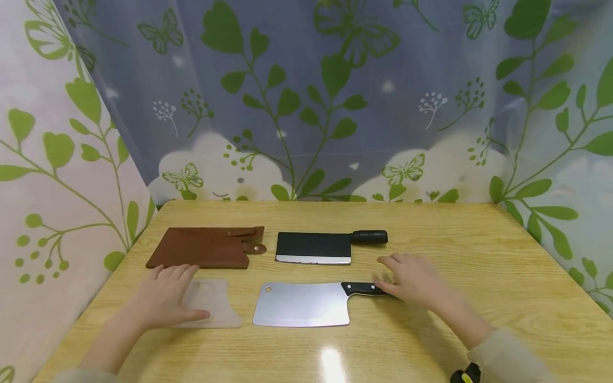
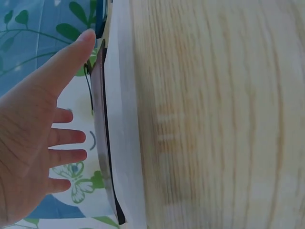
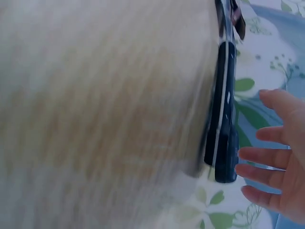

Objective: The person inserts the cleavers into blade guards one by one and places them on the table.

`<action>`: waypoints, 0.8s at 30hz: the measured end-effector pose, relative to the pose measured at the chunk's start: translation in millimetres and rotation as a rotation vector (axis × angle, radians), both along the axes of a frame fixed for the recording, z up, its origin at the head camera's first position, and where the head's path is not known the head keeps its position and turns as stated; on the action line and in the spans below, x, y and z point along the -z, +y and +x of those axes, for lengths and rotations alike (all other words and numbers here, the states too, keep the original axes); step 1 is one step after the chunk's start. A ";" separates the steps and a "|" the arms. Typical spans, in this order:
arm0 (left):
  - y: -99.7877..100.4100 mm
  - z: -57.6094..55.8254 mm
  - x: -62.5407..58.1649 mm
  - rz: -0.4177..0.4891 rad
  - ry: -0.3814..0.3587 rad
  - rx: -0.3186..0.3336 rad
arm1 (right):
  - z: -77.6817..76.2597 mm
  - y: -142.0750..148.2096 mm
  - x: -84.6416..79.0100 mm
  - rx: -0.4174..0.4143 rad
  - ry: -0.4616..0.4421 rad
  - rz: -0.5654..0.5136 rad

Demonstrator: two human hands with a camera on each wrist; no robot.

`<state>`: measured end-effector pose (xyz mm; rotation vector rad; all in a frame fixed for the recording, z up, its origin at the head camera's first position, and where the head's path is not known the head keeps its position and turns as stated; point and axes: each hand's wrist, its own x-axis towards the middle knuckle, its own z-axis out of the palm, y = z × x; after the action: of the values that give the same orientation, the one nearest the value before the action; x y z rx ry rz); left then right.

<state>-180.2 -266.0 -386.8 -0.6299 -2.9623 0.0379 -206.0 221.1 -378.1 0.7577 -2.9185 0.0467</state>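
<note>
A silver cleaver (image 1: 301, 304) lies flat on the table, with its black riveted handle (image 1: 365, 289) pointing right. My right hand (image 1: 416, 279) hovers by the end of this handle, fingers spread; the right wrist view shows nothing in its palm. On the left, a translucent white blade cover (image 1: 222, 307) lies partly hidden under my left hand (image 1: 165, 298). That hand is held above the cover, its thumb apart from the fingers and its palm bare in the left wrist view. Behind the silver cleaver rests a black-bladed cleaver (image 1: 313, 244) with a round black handle (image 1: 370, 237).
A brown leather sheath (image 1: 201, 247) with a snap strap lies behind the white cover, left of the black cleaver. The wooden table (image 1: 460, 229) ends at a leaf-patterned curtain (image 1: 306, 138) at the back. Similar cloth hangs on both sides.
</note>
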 end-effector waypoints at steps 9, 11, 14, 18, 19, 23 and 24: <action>-6.0 2.8 11.5 0.034 -0.067 0.086 | 4.8 -14.8 5.9 -0.110 -0.112 -0.005; -7.6 1.8 14.0 0.037 -0.065 0.094 | 4.2 -16.8 6.8 -0.131 -0.119 -0.005; -9.6 0.5 17.6 0.041 -0.074 0.097 | 3.0 -19.1 9.3 -0.167 -0.140 0.004; -11.5 -0.6 21.7 0.052 -0.093 0.102 | 2.2 -21.2 13.0 -0.200 -0.155 0.012; -11.8 -0.9 22.4 0.054 -0.095 0.104 | 2.2 -21.5 13.6 -0.206 -0.149 0.009; -12.9 -2.1 22.7 0.051 -0.100 0.109 | 1.9 -21.3 15.5 -0.241 -0.114 -0.015; -13.1 -2.2 22.4 0.049 -0.101 0.113 | 1.9 -21.2 15.7 -0.253 -0.105 -0.019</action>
<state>-182.4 -279.1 -409.2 -0.8141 -3.0065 -0.0779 -204.2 199.9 -393.8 1.1501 -2.8939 0.1412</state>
